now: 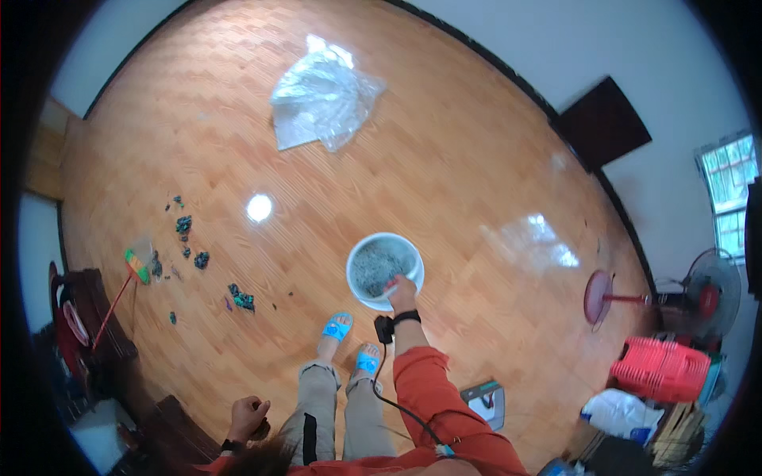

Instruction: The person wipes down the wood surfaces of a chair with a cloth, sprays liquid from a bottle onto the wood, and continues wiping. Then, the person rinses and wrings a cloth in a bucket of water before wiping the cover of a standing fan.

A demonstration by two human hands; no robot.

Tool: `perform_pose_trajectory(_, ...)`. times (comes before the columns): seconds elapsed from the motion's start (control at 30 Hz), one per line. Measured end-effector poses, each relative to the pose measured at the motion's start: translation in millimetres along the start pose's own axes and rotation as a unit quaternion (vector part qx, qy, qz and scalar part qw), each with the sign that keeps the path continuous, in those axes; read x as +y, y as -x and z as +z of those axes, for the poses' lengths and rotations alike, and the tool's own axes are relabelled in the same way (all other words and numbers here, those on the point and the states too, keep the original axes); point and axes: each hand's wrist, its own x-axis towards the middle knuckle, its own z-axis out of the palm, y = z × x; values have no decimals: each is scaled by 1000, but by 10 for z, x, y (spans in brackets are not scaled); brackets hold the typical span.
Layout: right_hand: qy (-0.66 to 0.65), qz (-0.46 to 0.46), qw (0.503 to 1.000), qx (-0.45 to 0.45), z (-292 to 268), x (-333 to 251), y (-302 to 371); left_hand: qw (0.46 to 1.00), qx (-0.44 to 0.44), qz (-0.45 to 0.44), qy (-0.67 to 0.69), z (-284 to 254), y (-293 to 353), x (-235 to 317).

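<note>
A round white bucket (352, 292) stands on the wood-look floor in front of my feet, with grey speckled contents (377, 266) that I cannot name. My right hand (403, 293) reaches over its near right rim, with fingers closed and pointing inward. Something small, white and reddish shows at the fingertips, too small to make out. A black band and a cabled black device (384, 328) are on that wrist. Low at the left, away from the bucket, my left hand (249, 417) hangs with its fingers curled in and nothing visible in them.
Clear plastic sheeting (325, 95) lies farther ahead. Dark clumps of debris (240, 298) are scattered to the left, near a broom (136, 268). At the right stand a fan (706, 295) and a red plastic crate (660, 369). A box (486, 403) lies beside my right arm.
</note>
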Motion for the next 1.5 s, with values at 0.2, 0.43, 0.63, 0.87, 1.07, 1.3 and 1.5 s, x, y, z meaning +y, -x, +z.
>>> perform_pose_trajectory(0.2,344,-170,923,-27,586,233,315,985,-16,147,-88,-380,-400,1044)
perform_pose_trajectory(0.43,311,-99,925,-193,322,270,1478,942,-152,285,-86,-165,-628,2348)
perform_pose_trajectory(0.63,252,42,966,40,-1360,651,2121,893,-255,349,-128,309,-504,3007)
perform_pose_trajectory(0.87,-168,176,969,-42,-2070,814,3177,889,-371,268,23,1069,268,3486)
perform_pose_trajectory(1.07,-455,20,857,-242,-2230,287,3918,856,-431,190,212,1929,891,3464)
perform_pose_trajectory(1.3,-430,-116,895,-17,-3302,-257,4159,762,-542,353,-32,2556,1494,3598)
perform_pose_trajectory(1.5,-328,-192,924,49,-3808,-585,4381,704,-634,266,-179,3041,1958,3830)
